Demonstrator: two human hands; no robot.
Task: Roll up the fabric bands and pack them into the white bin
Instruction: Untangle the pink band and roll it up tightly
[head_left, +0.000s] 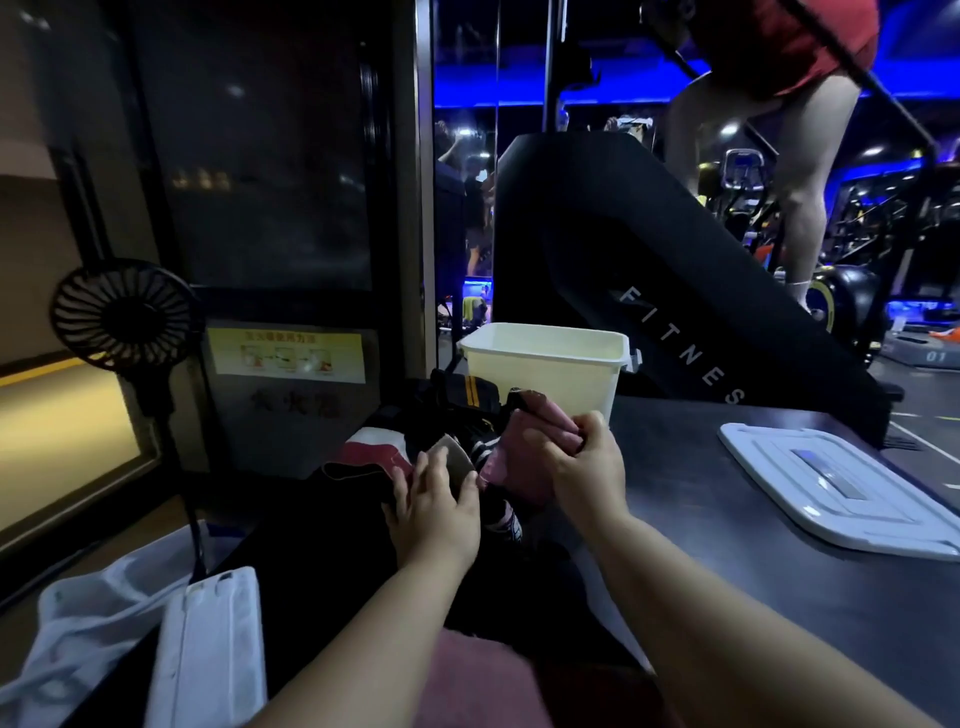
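A heap of fabric bands (457, 415), black, striped and pink, lies on the dark table in front of the white bin (545, 364). My right hand (587, 462) grips a pink band (540, 426) at its upper end, just below the bin's front wall. My left hand (434, 499) rests with spread fingers on a red and black band (374, 457) and touches a pale oval patch of it. The bin stands open and I cannot see its bottom.
The bin's white lid (841, 488) lies on the table (727, 545) at the right. A black fan (124, 317) on a stem stands at the left, with white mesh bags (156, 649) below it. Behind the table rises a black fitness machine (649, 291) with a person on it.
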